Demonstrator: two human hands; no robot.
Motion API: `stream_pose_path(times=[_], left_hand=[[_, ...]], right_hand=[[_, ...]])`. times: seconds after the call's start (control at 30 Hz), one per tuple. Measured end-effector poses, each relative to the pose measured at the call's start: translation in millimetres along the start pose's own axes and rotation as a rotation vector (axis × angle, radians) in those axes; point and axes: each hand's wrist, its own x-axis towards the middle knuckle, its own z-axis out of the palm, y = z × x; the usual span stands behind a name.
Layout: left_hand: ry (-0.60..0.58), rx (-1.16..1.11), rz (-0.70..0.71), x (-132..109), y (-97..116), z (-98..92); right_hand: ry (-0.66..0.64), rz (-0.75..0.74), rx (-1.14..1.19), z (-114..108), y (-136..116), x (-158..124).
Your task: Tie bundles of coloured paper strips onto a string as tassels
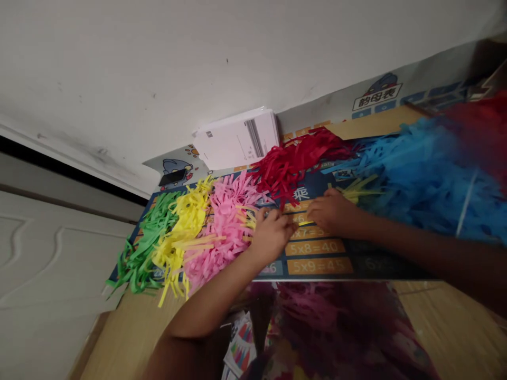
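Where the yellow paper strip [306,224] is held, head view: stretched between both hands, over the dark times-table mat [320,265]
Left hand [273,232]: strip pinched, fingers curled
Right hand [331,214]: other end pinched too
Left side: green fringe [148,245], yellow fringe [194,203] and pink fringe [227,206] laid out, kinda messy
Far: red fringe [301,155] piled beside a white stack [233,141]
Right: blue fringe [428,174] heaped up

Left hand [273,232], mid-frame: bare. Left forearm [222,295], lower center-left: bare, slim, tapering to wrist; section near bottom edge too shadowed to tell if sleeved. Right hand [336,214], right of center: bare. Right forearm [420,248], right side: bare, slim, dimly lit. Garment [356,343], bottom center: dark purple-maroon, multicolor print, yellowish patches lower left; blurry, exact motif unclear.
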Motion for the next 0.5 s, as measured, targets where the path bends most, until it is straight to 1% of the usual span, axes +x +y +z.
stream_pose_path(times=[0.07, 0.13, 0.2, 0.33, 0.37, 0.43, 0.47, 0.5], left_hand=[[0.035, 0.038, 0.085, -2, 3, 3.6], [0.043, 0.055, 0.092, 1, 7, 6.6], [0.052, 0.05, 0.067, 7, 11, 9.4], [0.097, 0.038, 0.007, 16, 14, 9.8], [0.129, 0.036, 0.005, 15, 15, 6.2], [0.241, 0.026, 0.039, 6, 19, -8.1], [0.309, 0.015, 0.076, -1, 23, -18.6], [0.374, -0.004, 0.12, -9, 28, -30.8]], right_hand=[[0.075, -0.117, -0.017, 4, -2, -4], [0.109, -0.162, -0.054, 7, -4, -3], [0.106, -0.157, -0.09, 8, -7, 1], [0.137, -0.064, -0.112, 2, -18, 6], [0.149, -0.039, -0.123, -3, -25, 3], [0.179, 0.022, -0.091, -16, -41, -7], [0.203, 0.066, -0.018, -25, -50, -15], [0.22, 0.114, 0.109, -33, -59, -23]])
